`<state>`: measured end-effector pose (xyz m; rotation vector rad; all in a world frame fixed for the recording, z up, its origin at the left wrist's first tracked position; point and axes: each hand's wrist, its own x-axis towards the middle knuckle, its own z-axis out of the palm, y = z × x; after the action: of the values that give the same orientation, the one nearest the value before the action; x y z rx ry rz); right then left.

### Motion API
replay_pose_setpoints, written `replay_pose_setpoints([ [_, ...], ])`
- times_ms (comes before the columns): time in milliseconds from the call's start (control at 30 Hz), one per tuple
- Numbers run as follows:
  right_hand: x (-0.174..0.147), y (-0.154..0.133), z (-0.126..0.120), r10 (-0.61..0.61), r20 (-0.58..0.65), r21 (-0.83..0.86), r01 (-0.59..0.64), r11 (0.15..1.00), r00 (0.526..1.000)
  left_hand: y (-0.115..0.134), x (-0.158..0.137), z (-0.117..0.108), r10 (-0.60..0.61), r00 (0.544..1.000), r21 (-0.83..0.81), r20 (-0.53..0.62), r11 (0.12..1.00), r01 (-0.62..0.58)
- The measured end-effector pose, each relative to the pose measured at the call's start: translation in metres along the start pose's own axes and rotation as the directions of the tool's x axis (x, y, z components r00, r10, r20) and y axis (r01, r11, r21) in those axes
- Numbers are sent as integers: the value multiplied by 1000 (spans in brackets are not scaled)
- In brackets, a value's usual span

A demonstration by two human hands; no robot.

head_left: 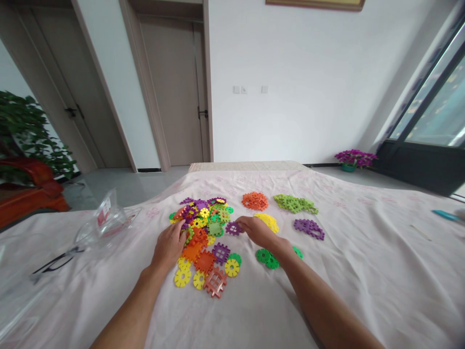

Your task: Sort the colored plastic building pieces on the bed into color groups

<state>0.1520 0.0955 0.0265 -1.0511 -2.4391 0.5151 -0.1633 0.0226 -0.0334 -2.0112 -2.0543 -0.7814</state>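
The right hand pinches a purple window piece by its edge, just right of the mixed pile. The piece looks like light, stiff, smooth plastic, best taken between thumb and 1 finger at its notched rim. The left hand touches the pile's left side, fingers bent; whether it grips anything I cannot tell. Right of the pile, the right forearm partly covers green discs; the pile's lower layers are hidden.

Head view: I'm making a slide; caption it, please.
Left hand at a mixed pile of bright pieces, right hand holding a purple square.
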Motion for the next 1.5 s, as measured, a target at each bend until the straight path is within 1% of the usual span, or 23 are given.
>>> replay_pose_setpoints([
  [100,3,13,-12,85,-136,27,-82,996,987,0,0,-1,-7,1000,3,4,1000,7],
  [167,2,26,-26,188,-208,-2,-192,981,960,0,0,0,-9,1000,8,3,1000,9],
  [233,-3,42,-44,322,-249,-66,-348,935,913,0,0,0,-8,1000,13,7,1000,8],
  [300,-13,62,-63,444,-262,-133,-488,863,857,-1,0,1,-9,1000,17,14,1000,9],
  [400,-32,90,-87,570,-261,-233,-624,746,779,-2,0,1,-12,1000,19,20,1000,11],
  [500,-50,108,-99,671,-253,-259,-717,647,697,-3,1,2,-9,1000,15,17,1000,9],
  [600,-58,115,-101,741,-263,-258,-785,563,618,-3,1,3,-1,1000,9,14,1000,1],
  [667,-60,117,-99,768,-279,-247,-815,524,577,-3,1,3,0,1000,4,14,1000,0],
  [767,-61,119,-96,764,-327,-252,-831,496,556,-2,0,2,-7,1000,2,11,1000,7],
  [833,-60,119,-96,734,-375,-273,-824,497,566,-1,0,1,-14,1000,2,11,1000,14],
  [900,-55,115,-95,690,-393,-290,-794,535,608,0,0,0,-19,1000,3,15,1000,19],
  [933,-51,111,-93,661,-374,-295,-759,580,651,0,0,0,-19,1000,3,17,1000,19],
  [967,-46,104,-91,623,-335,-297,-707,641,706,0,0,0,-20,1000,4,16,1000,20],
  [1033,-34,86,-82,510,-207,-273,-550,789,835,1,0,-1,-21,1000,5,14,1000,21],
  [1067,-27,74,-74,444,-129,-245,-463,852,887,1,0,0,-22,1000,7,14,1000,22],
  [1133,-15,47,-56,278,16,-144,-273,951,961,0,0,0,-26,999,12,18,1000,26],
  [1167,-10,33,-45,196,91,-73,-190,979,976,0,0,0,-27,999,13,21,1000,26],
  [1200,-7,19,-34,122,154,-22,-120,993,980,-1,0,1,-26,999,13,23,1000,25],
  [1233,-5,7,-24,47,183,8,-49,999,982,-1,0,1,-24,999,12,23,1000,23],
  [1300,-3,-15,-7,-109,200,35,104,994,974,-2,0,1,-16,1000,10,20,1000,16],
  [1367,-5,-30,3,-263,235,63,256,965,936,-2,0,1,-6,1000,9,15,1000,6],
  [1433,-7,-39,9,-357,265,67,352,933,896,-2,0,1,1,1000,5,11,1000,-1],
  [1500,-8,-44,11,-388,282,41,393,919,878,-2,0,1,6,1000,0,9,1000,-6],
])
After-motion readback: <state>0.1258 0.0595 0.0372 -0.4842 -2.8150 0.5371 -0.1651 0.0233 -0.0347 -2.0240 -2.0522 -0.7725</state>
